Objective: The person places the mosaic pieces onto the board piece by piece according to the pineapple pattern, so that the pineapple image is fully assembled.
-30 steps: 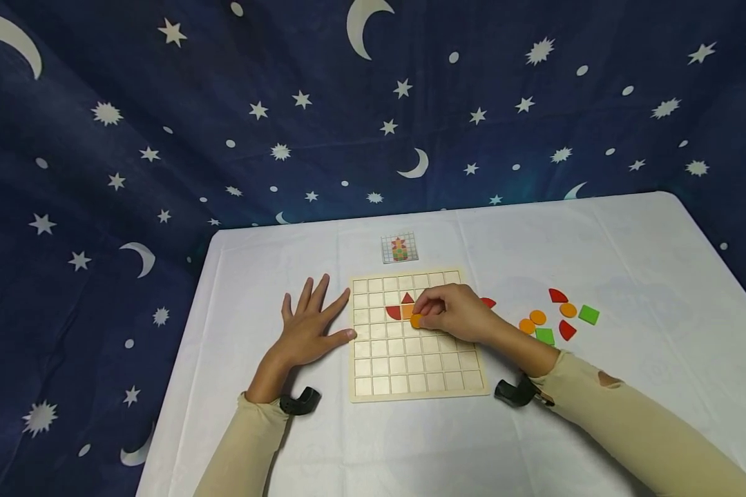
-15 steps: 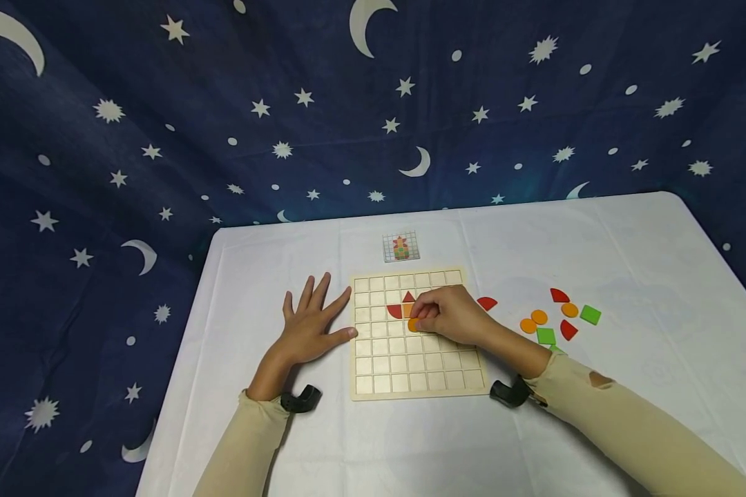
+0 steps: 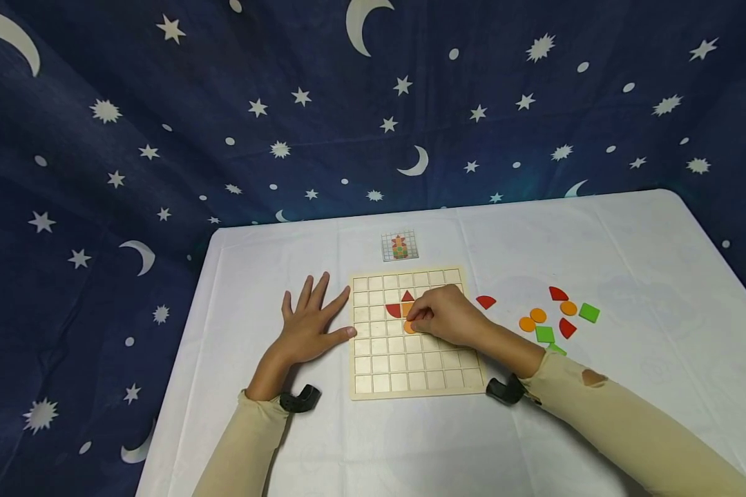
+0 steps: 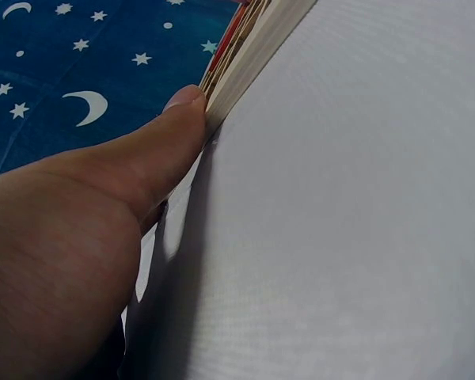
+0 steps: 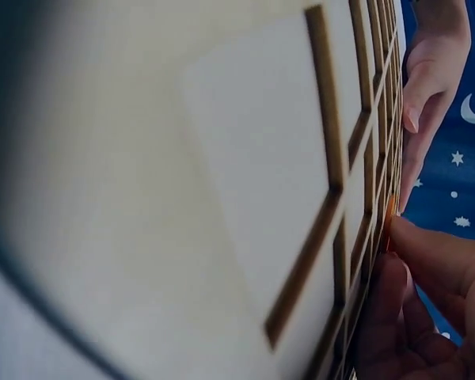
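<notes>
My right hand (image 3: 450, 314) pinches an orange round tile (image 3: 409, 328) between thumb and fingers, low over a pale wooden grid board (image 3: 388, 366). Just above that tile on the board lie an orange square tile (image 3: 405, 309), a red triangle (image 3: 407, 296) and a red quarter-circle (image 3: 394, 310). The right fingers hide part of the grid. Spread flat on the table, my left hand (image 3: 307, 331) touches the board's left edge with its thumb (image 4: 186, 111); the index fingertip lies close to that edge.
A small pattern card (image 3: 400, 246) lies behind the board. To the right are a lone red quarter-circle (image 3: 486, 302) and a scatter of orange round tiles (image 3: 537, 315), green tiles (image 3: 589, 313) and red pieces (image 3: 568, 328). A starry cloth (image 3: 311, 124) hangs behind the white table (image 3: 224, 276).
My right hand has shifted slightly left and toward the near side with the orange round tile, uncovering more of the lone red quarter-circle. The left hand stays in place.
</notes>
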### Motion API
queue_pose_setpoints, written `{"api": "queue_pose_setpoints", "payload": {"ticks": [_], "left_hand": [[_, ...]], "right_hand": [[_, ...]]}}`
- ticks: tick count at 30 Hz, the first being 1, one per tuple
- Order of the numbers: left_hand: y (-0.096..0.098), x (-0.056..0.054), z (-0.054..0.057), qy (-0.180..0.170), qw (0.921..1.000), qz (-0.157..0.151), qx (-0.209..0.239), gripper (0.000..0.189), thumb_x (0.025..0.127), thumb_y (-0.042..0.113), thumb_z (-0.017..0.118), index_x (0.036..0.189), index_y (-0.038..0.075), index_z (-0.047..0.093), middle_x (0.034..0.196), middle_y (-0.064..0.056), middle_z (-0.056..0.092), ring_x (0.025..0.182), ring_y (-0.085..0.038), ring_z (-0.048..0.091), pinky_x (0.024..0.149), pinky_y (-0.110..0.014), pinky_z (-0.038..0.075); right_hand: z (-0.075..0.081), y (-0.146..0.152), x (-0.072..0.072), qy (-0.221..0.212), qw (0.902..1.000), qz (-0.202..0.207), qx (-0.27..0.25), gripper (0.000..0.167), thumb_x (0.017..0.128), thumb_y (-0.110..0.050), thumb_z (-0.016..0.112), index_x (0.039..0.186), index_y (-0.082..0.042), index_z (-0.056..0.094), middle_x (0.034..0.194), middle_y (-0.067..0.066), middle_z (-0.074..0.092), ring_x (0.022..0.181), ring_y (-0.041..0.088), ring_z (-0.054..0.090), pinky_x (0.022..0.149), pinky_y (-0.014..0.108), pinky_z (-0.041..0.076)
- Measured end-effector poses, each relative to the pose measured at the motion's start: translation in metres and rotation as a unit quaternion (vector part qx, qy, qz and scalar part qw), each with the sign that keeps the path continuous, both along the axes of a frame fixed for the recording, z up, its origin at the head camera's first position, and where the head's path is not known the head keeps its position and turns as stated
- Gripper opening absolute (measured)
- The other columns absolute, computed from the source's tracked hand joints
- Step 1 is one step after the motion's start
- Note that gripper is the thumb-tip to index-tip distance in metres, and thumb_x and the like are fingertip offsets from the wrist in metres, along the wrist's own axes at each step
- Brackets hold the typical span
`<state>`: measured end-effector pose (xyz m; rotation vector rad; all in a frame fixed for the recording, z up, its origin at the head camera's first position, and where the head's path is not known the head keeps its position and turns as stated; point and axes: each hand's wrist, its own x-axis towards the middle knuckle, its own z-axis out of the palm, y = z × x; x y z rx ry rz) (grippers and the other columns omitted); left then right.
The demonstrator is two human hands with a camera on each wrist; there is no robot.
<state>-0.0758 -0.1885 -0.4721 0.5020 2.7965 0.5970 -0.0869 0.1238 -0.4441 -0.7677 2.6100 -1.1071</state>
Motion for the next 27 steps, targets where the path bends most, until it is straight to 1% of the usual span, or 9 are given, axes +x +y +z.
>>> {"api": "queue_pose_setpoints", "payload": {"ticks": [8, 15, 20, 24, 27], "left_hand": [[0.0, -0.001, 0.0, -0.001, 1.0, 0.001, 0.001, 0.083, 0.092, 0.063, 0.063, 0.161, 0.033, 0.028, 0.174, -0.007, -0.002, 0.159, -0.037, -0.013, 0.116, -0.072, -0.014], [0.0, 0.0, 0.0, -0.001, 1.0, 0.001, 0.001, 0.083, 0.093, 0.064, 0.063, 0.161, 0.033, 0.028, 0.174, -0.007, -0.002, 0.159, -0.037, -0.012, 0.116, -0.072, -0.014], [0.0, 0.001, 0.0, 0.0, 1.0, 0.001, 0.004, 0.083, 0.092, 0.063, 0.063, 0.161, 0.034, 0.029, 0.174, -0.007, -0.002, 0.159, -0.037, -0.012, 0.116, -0.072, -0.014], [0.0, 0.001, 0.001, 0.0, 1.0, 0.001, 0.004, 0.083, 0.092, 0.063, 0.063, 0.161, 0.033, 0.029, 0.174, -0.008, -0.001, 0.159, -0.037, -0.012, 0.116, -0.072, -0.014], [0.001, 0.001, 0.001, 0.001, 1.0, 0.001, 0.004, 0.083, 0.092, 0.063, 0.063, 0.161, 0.033, 0.029, 0.174, -0.008, -0.001, 0.159, -0.038, -0.011, 0.116, -0.072, -0.014]], "right_hand": [[0.002, 0.003, -0.001, -0.03, 0.9996, 0.0, -0.002, 0.01, 0.08, -0.009, 0.087, 0.086, -0.015, 0.081, 0.077, -0.009, 0.071, 0.072, 0.005, 0.06, 0.066, 0.023, 0.051], [0.0, 0.001, -0.001, -0.016, 0.9998, -0.003, 0.005, 0.013, 0.077, -0.011, 0.09, 0.082, -0.015, 0.078, 0.073, -0.01, 0.068, 0.07, 0.005, 0.058, 0.065, 0.022, 0.051], [0.001, 0.002, 0.0, -0.026, 0.9996, -0.007, 0.001, 0.015, 0.075, -0.014, 0.091, 0.082, -0.015, 0.078, 0.073, -0.01, 0.068, 0.07, 0.005, 0.058, 0.065, 0.022, 0.051], [0.004, 0.007, -0.002, -0.042, 0.999, -0.011, -0.008, 0.014, 0.077, -0.016, 0.091, 0.084, -0.016, 0.079, 0.074, -0.011, 0.068, 0.07, 0.005, 0.059, 0.065, 0.022, 0.051], [0.005, 0.015, -0.005, -0.041, 0.9989, -0.017, -0.014, 0.011, 0.08, -0.019, 0.089, 0.086, -0.019, 0.08, 0.075, -0.011, 0.068, 0.068, 0.005, 0.06, 0.063, 0.022, 0.05]]}}
